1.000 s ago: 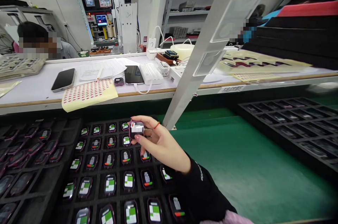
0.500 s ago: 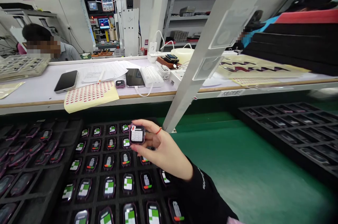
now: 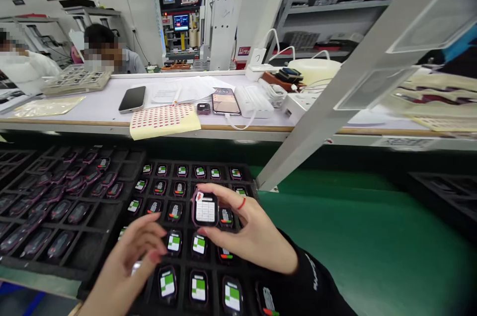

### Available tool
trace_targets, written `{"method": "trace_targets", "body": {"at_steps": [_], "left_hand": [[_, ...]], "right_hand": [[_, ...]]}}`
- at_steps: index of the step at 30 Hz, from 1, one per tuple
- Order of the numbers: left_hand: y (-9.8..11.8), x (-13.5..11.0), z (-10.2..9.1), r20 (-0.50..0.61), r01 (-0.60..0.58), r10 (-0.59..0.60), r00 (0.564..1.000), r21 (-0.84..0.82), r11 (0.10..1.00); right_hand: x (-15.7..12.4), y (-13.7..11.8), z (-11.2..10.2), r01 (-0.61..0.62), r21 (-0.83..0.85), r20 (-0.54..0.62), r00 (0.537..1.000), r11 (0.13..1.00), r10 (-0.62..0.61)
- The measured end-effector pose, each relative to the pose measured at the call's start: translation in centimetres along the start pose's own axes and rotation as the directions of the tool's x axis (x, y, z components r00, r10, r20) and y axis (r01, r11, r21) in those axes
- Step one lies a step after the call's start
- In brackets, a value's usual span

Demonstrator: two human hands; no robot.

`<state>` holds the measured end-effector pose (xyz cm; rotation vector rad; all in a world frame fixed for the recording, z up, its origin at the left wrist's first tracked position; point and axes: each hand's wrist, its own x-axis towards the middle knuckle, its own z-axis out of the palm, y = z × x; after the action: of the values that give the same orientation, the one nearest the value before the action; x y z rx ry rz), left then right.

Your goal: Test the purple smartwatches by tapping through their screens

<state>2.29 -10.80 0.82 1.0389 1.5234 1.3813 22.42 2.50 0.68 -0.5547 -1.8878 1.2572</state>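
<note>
Head view: my right hand [image 3: 246,236] pinches a watch [image 3: 204,209] between thumb and fingers, screen toward me, just above the black tray [image 3: 112,216] of lit watches. At eight o'clock of it my left hand [image 3: 126,261] hovers over the tray, fingers loosely spread, holding nothing. At twelve o'clock lies the bench [image 3: 104,102] with a sticker sheet [image 3: 164,121].

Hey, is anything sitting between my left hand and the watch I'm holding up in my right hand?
Nothing visible. The left hand hovers over the black tray, low and left of the watch pinched in the right hand. Only open air above the tray's lit watches separates them.
</note>
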Motion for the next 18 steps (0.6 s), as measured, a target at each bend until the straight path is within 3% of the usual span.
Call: {"method": "trace_targets", "body": {"at_steps": [5, 12, 18], "left_hand": [[-1.4, 0.8, 3.3, 0.306, 0.03, 0.066, 0.95, -0.301, 0.953], [-2.5, 0.9, 3.6, 0.274, 0.068, 0.012, 0.962, -0.281, 0.957], [-2.7, 0.7, 3.3, 0.209, 0.069, -0.023, 0.978, -0.214, 0.974]], "right_hand": [[0.2, -0.5, 0.1, 0.229, -0.098, 0.116, 0.969, 0.969, -0.217], [0.0, -0.5, 0.2, 0.26, -0.253, 0.169, 0.96, 0.932, -0.222], [-0.2, -0.3, 0.8, 0.34, -0.389, 0.158, 0.94, 0.856, -0.302]]}}
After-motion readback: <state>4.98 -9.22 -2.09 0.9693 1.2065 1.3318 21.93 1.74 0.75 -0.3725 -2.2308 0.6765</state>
